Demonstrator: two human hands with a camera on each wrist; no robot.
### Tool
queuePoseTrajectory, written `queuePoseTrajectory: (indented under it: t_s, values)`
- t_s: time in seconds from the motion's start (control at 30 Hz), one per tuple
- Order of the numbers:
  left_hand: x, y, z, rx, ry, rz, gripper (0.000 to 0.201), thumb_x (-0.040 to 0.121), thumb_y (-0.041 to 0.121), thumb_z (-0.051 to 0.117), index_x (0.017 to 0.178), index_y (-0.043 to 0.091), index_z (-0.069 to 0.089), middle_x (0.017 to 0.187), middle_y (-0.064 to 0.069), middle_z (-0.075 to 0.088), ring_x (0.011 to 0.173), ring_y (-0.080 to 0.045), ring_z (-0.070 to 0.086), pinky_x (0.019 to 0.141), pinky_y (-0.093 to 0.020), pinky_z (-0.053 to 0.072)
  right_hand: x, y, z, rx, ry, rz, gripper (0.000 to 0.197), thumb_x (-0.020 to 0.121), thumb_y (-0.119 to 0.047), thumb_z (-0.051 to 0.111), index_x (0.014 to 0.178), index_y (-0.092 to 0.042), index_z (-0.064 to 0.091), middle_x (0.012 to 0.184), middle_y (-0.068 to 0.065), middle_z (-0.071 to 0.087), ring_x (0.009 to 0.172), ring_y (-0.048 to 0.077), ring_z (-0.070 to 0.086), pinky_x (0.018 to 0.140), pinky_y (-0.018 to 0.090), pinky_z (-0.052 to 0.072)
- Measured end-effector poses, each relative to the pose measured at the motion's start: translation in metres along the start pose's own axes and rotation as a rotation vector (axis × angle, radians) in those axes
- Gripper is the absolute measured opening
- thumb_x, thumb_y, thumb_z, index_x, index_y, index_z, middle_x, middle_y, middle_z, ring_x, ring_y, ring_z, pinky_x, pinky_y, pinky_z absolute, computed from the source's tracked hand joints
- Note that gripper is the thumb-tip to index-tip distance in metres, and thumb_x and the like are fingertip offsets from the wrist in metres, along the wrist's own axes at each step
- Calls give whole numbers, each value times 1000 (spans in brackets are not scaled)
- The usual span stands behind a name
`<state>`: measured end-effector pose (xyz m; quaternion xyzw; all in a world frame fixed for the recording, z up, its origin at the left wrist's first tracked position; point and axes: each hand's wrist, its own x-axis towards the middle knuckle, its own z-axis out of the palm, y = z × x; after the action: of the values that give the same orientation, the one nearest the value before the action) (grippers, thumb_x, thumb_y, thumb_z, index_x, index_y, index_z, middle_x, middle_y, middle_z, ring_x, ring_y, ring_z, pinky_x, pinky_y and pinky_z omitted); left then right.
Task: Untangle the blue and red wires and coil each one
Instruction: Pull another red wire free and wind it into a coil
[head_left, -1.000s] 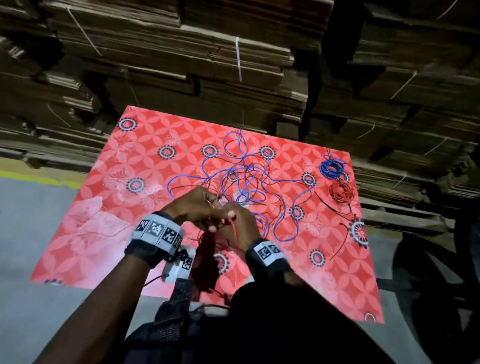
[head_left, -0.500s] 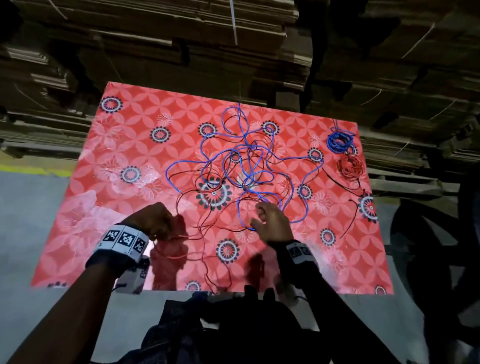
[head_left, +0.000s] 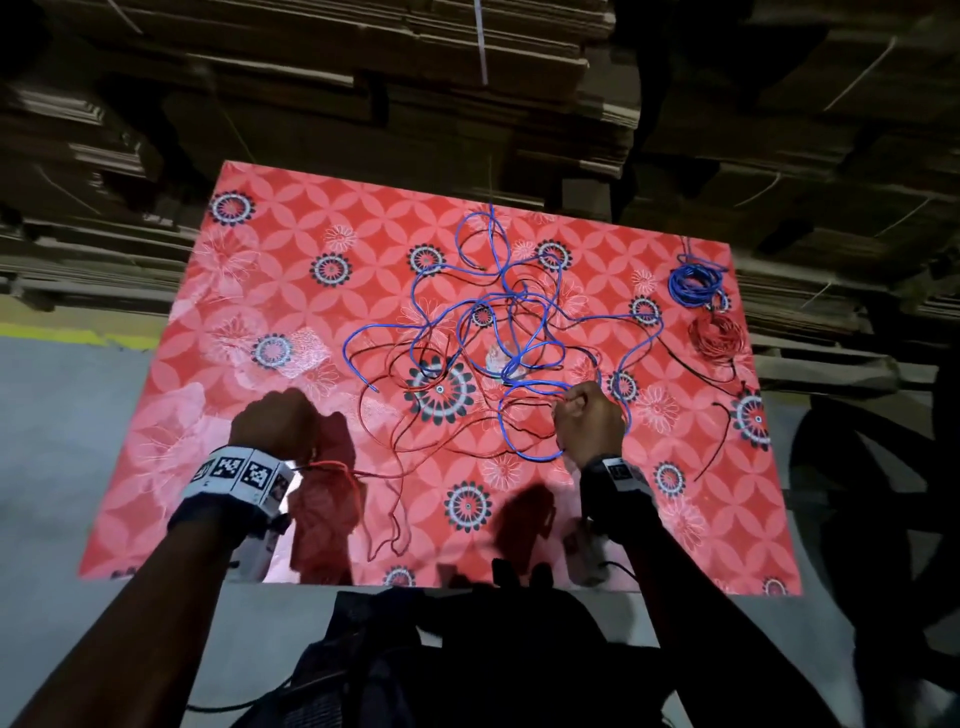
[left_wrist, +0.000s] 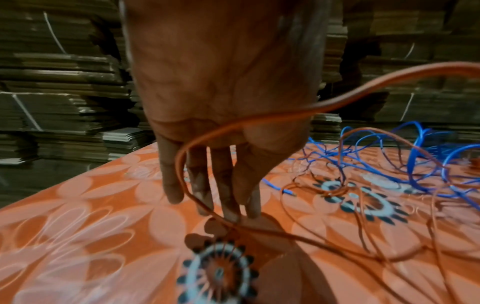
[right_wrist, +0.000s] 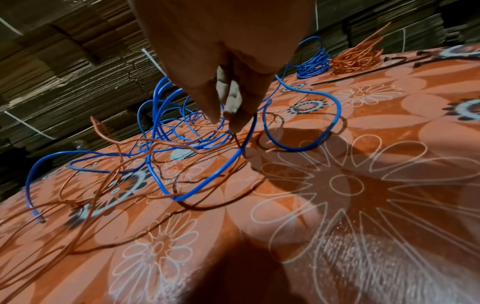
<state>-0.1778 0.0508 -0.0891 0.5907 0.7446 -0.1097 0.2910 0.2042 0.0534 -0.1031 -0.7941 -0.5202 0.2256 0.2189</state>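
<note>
The blue wire (head_left: 511, 332) and red wire (head_left: 415, 441) lie snarled together at the middle of the red flowered mat (head_left: 270, 291), blue loops mostly toward the far side of the tangle, thin red strands trailing toward the near edge. The right hand (head_left: 587, 423) sits at the tangle's near right side, fingertips (right_wrist: 235, 121) bunched downward and pinching a red strand among the blue loops. The left hand (head_left: 275, 418) hovers left of the tangle, fingers (left_wrist: 223, 185) hanging straight and slack, a loop of red wire draped across them. Right of the tangle, at the mat's far corner, rest a blue coil (head_left: 693, 283) and a red coil (head_left: 719, 338). Stacked cardboard (head_left: 415, 78) rises beyond the mat.
</note>
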Motion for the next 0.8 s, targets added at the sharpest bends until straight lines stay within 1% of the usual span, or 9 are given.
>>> queuePoseTrajectory:
  t_s: [0.07,0.13,0.2,0.27,0.4,0.5,0.6,0.7,0.8]
  values:
    - [-4,19,-14,-12,71,88,22,84,40,65,93,22,73,97,-15,70,92,-38,66,78,-39,52,0,2,2,3,-11,-15,12,81,-12,71,89,-7,64,84,19,71,84,39,66,71,38,47]
    - [-8,46,-23,-32,135,197,16,83,27,67,97,25,74,101,-14,71,96,-38,66,80,-40,52,0,4,4,14,-25,-20,10,81,-14,72,85,-10,63,81,16,71,81,37,65,68,37,47]
    - [-15,80,-24,-37,134,336,15,82,24,63,93,21,73,99,-14,71,96,-38,66,79,-41,52,1,7,4,29,-32,-14,3,82,-14,67,83,-12,67,78,16,72,78,37,66,67,36,47]
    - [-22,115,-15,-13,77,461,14,79,28,56,82,18,66,95,-15,70,92,-39,65,76,-43,53,1,11,3,60,-59,-23,15,79,-21,61,88,-15,72,79,13,73,80,35,67,69,37,51]
    - [-24,163,22,34,35,532,21,87,29,57,100,15,65,109,-13,66,102,-36,63,78,-40,50,-6,18,1,19,-325,-195,28,81,-26,78,106,-15,74,101,4,75,94,20,69,85,32,53]
    - [-25,175,43,50,18,563,22,86,30,59,106,21,65,113,-9,64,107,-34,61,79,-38,48,-15,20,2,-169,-499,-334,31,86,-34,68,111,-16,73,114,6,71,108,24,65,91,32,47]
    - [-23,168,50,33,0,595,23,87,36,57,103,27,71,104,-6,69,103,-33,63,76,-37,48,-22,13,-3,-147,-454,-408,29,83,-31,53,96,-17,75,101,6,73,98,29,66,81,33,46]
    - [-29,159,39,-122,11,639,23,83,48,59,97,32,68,96,4,70,95,-24,65,74,-36,51,-27,0,-16,-41,-324,-548,23,88,-29,57,95,-16,75,92,3,72,89,28,66,77,31,46]
    - [-41,162,20,-251,142,703,31,81,51,67,105,31,68,97,7,69,89,-18,64,73,-31,50,-32,-16,-31,84,-170,-658,16,93,-25,61,98,-17,74,92,-1,72,89,21,64,92,37,48]
